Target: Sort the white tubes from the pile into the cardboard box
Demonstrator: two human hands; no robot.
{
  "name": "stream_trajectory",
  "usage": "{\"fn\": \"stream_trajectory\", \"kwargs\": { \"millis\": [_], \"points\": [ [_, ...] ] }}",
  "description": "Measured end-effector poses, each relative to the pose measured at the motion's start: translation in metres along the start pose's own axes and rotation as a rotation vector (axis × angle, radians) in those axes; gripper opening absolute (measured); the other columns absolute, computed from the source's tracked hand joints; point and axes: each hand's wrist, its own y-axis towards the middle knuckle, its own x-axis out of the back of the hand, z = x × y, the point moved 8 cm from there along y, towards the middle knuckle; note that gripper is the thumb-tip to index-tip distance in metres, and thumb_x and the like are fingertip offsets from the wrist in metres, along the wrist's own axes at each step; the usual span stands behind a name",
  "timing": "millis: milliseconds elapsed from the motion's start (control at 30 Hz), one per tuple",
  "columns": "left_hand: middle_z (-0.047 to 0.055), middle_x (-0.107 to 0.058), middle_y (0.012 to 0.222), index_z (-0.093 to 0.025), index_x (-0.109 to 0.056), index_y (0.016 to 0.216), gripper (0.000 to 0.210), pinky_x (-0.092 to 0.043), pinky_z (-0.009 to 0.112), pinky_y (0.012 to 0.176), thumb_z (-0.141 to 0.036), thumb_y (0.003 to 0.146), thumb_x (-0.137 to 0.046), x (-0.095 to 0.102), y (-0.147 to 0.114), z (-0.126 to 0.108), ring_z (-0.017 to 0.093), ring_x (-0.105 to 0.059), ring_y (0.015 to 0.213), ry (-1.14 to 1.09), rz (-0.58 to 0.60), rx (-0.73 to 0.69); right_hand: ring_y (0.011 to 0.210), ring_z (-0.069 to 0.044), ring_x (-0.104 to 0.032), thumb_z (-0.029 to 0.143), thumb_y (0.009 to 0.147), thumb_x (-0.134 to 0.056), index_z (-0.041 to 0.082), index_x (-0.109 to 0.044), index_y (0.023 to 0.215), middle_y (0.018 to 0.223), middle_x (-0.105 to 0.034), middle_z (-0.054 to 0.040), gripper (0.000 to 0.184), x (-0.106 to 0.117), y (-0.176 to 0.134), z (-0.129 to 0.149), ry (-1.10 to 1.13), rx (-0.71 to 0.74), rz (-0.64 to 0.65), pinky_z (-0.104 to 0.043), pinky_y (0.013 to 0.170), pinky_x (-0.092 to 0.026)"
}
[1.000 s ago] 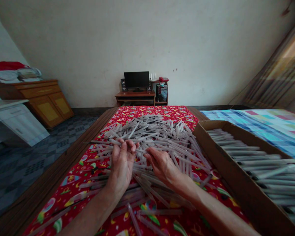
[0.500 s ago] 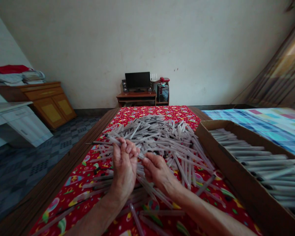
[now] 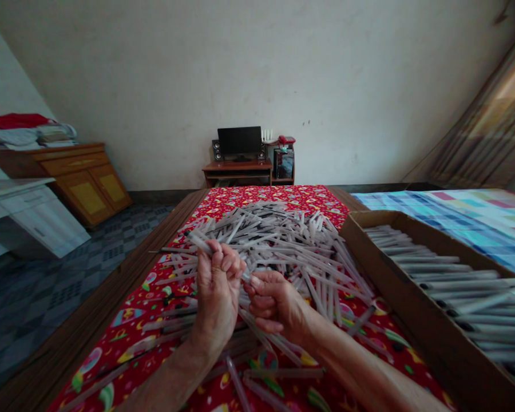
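The left hand is wrapped around a translucent tube and the right hand pinches its near end, probably for steadiness, above the pile on the tabletop. In the carton, similar tubes lie side by side, perhaps to save space.

A heap of tubes blocks any low path across the middle of the table. The cardboard box walls off the right side, open from above over its rim. Room to pass lies above the heap and along the far strip of red cloth.
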Motion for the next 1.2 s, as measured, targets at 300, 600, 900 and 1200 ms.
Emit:
{"fn": "stream_trajectory", "kwargs": {
  "millis": [300, 600, 900, 1200],
  "points": [
    [-0.006, -0.036, 0.063, -0.02, -0.048, 0.077, 0.009, -0.042, 0.014, 0.057, -0.018, 0.083, -0.054, 0.006, 0.001, 0.006, 0.005, -0.038, 0.054, -0.069, -0.03, 0.048, 0.037, -0.003, -0.013, 0.035, 0.075, -0.061, 0.018, -0.04, 0.068, 0.046, -0.019, 0.0112, 0.028, -0.001, 0.002, 0.002, -0.05, 0.044, -0.005, -0.013, 0.029, -0.019],
    [0.001, -0.061, 0.089, -0.017, -0.058, 0.084, 0.014, -0.042, 0.028, 0.09, -0.016, 0.073, -0.065, 0.048, 0.034, 0.037, 0.012, -0.057, 0.092, 0.067, -0.077, 0.193, 0.045, -0.006, -0.036, 0.03, 0.088, -0.039, 0.017, -0.041, 0.064, 0.052, -0.04, 0.0048, 0.028, 0.044, -0.002, 0.07, -1.24, 0.417, -0.425, -0.019, 0.047, -0.028],
    [0.005, -0.062, 0.074, -0.013, -0.055, 0.078, 0.02, -0.048, 0.032, 0.079, -0.021, 0.09, -0.041, 0.055, 0.036, 0.045, 0.013, -0.061, 0.075, -0.176, -0.195, 0.376, 0.049, -0.009, -0.029, 0.015, 0.087, -0.036, 0.016, -0.046, 0.075, 0.058, -0.044, 0.0026, 0.016, 0.037, -0.005, 0.063, -1.887, 0.596, -0.389, -0.024, 0.051, -0.018],
    [-0.008, -0.011, 0.041, -0.019, -0.018, 0.051, 0.043, -0.02, 0.021, 0.034, -0.027, 0.091, -0.034, 0.057, 0.036, 0.034, 0.006, -0.014, 0.032, -0.381, -0.209, 0.333, 0.047, -0.01, -0.022, 0.013, 0.084, -0.035, 0.016, -0.048, 0.077, 0.056, -0.041, 0.002, 0.015, 0.022, -0.007, 0.029, -2.019, 0.551, -0.334, -0.028, 0.051, -0.014]
  ]
}}
